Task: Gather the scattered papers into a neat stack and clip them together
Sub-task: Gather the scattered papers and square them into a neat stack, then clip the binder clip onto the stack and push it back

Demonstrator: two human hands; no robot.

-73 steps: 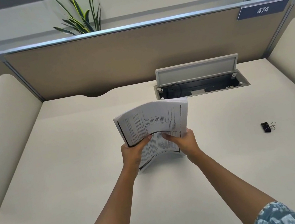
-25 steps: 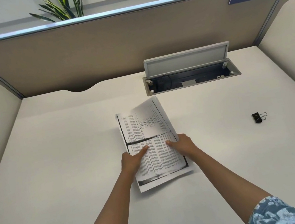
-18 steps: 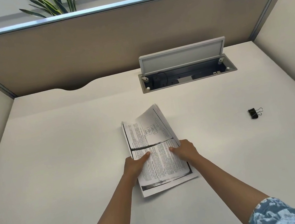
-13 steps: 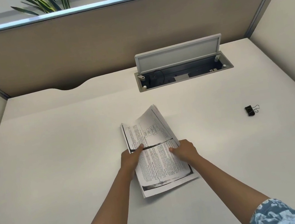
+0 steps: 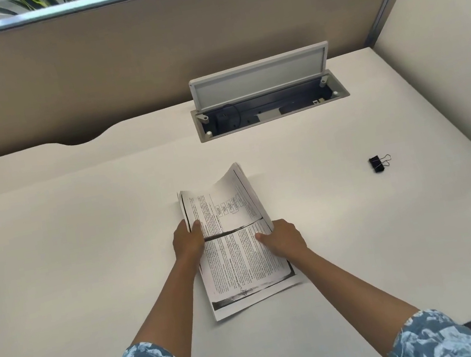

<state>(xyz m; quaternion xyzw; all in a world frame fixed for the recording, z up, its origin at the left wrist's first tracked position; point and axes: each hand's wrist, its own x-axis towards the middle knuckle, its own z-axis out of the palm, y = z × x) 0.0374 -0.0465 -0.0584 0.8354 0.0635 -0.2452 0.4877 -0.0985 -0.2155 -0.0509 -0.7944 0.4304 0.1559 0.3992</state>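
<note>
Between the right hand (image 5: pixel 284 237) and the binder clip (image 5: pixel 378 164), well off to its right, the desk (image 5: pixel 86 267) lies bare. Beyond both hands, past the paper stack (image 5: pixel 236 241), the open cable box (image 5: pixel 269 108) with its raised lid (image 5: pixel 260 76) stands before the partition (image 5: pixel 112 58). Left of the left hand (image 5: pixel 187 240), bare desk

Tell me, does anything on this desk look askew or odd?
Yes. The paper stack lies slanted on the desk, its far right corner curls upward, and its bottom sheets stick out unevenly. The binder clip lies apart, at right.
</note>
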